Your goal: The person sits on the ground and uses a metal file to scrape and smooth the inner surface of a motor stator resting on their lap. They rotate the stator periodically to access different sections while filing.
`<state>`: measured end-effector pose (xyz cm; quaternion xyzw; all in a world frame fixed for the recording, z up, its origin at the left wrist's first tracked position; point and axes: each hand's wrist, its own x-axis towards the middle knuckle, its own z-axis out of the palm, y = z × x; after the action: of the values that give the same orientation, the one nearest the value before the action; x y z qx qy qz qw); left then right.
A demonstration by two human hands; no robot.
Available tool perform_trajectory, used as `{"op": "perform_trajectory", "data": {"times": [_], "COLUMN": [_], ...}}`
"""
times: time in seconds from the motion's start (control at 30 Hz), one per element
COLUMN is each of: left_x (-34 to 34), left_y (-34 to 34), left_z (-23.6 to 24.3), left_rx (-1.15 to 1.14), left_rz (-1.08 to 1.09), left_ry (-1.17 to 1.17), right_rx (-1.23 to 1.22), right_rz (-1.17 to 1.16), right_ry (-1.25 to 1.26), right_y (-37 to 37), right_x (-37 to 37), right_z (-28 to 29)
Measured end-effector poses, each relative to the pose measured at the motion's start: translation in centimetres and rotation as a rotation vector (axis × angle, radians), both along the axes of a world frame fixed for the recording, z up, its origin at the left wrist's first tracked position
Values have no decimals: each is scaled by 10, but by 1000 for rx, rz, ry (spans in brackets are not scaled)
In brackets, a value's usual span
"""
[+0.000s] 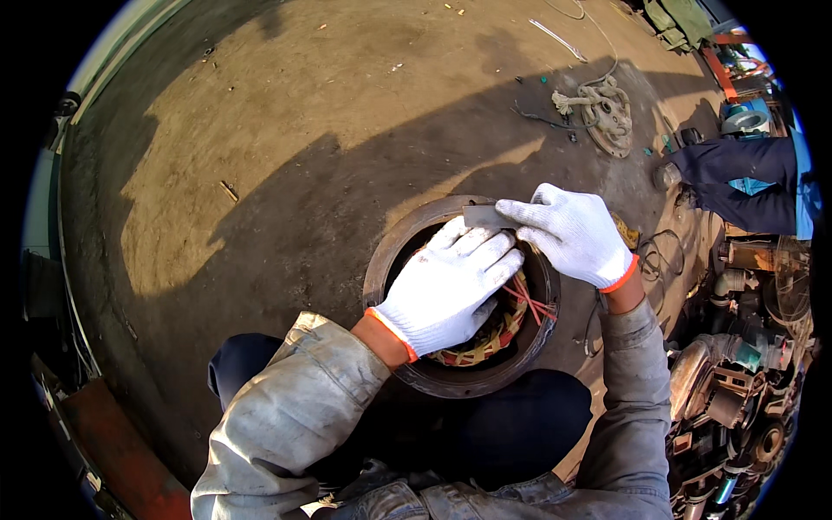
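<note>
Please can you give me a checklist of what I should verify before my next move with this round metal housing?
1. Gloves worn: ok, the left hand and right hand both wear white gloves.
2. Flat grey plate held: ok, it is in the right hand's fingers.
3. Red wires gathered together: not ok, they spread loosely inside the round metal housing.
4. Winding undamaged: cannot tell, the left hand covers much of it.
5. Other person's legs away from the work: ok, they are off to the right, apart from the housing.
</note>
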<state>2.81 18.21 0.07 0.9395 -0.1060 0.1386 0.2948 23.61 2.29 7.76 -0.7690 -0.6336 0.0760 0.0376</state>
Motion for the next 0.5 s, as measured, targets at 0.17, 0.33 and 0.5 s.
{"op": "perform_trajectory", "data": {"times": [0.17, 0.33, 0.5], "left_x": [-1, -2, -1], "left_y": [2, 1, 2], "left_z": [-4, -13, -7], "left_rx": [-41, 0, -39], "left_rz": [-2, 29, 14], "left_ry": [67, -27, -10], "right_rx": [61, -23, 7], "right_rz": [197, 66, 40], "right_ry": [61, 43, 38], "right_y": [39, 12, 13], "right_x": [-13, -1, -3], "right_z": [-10, -6, -5]}}
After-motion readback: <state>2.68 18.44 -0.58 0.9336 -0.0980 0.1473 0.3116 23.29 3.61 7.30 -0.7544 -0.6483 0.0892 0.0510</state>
